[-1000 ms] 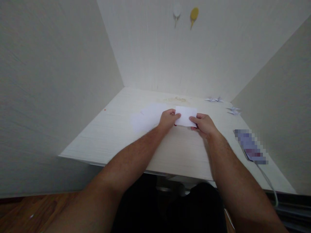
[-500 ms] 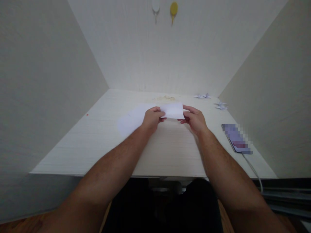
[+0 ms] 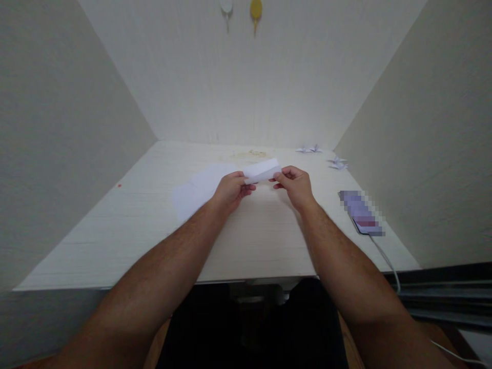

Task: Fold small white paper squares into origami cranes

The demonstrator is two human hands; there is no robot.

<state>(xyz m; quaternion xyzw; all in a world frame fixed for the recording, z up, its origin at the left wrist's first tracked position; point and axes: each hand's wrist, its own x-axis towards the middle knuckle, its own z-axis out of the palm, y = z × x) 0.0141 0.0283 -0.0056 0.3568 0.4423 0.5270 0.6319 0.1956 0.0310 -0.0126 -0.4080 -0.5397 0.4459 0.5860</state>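
Note:
A small white sheet of paper (image 3: 261, 167) is held above the desk between both hands, its near edge turned up into a fold. My left hand (image 3: 231, 190) pinches its left end, thumb on top and fingers underneath. At the right end, my right hand (image 3: 295, 185) grips the paper between thumb and fingers near the folded corner. More white paper (image 3: 196, 189) lies flat on the desk beside and partly behind my left hand.
Several folded white paper cranes (image 3: 338, 163) sit at the desk's back right. A phone (image 3: 361, 212) with a white cable (image 3: 386, 256) rests on the right side. Panels enclose the white desk (image 3: 261, 236). A yellow hook (image 3: 255, 9) and a white hook (image 3: 226, 6) hang on the back wall.
The paper was flat-faced and level; now it tilts, with its near edge folded up. My right thumb has come onto the fold. The whole view has shifted slightly.

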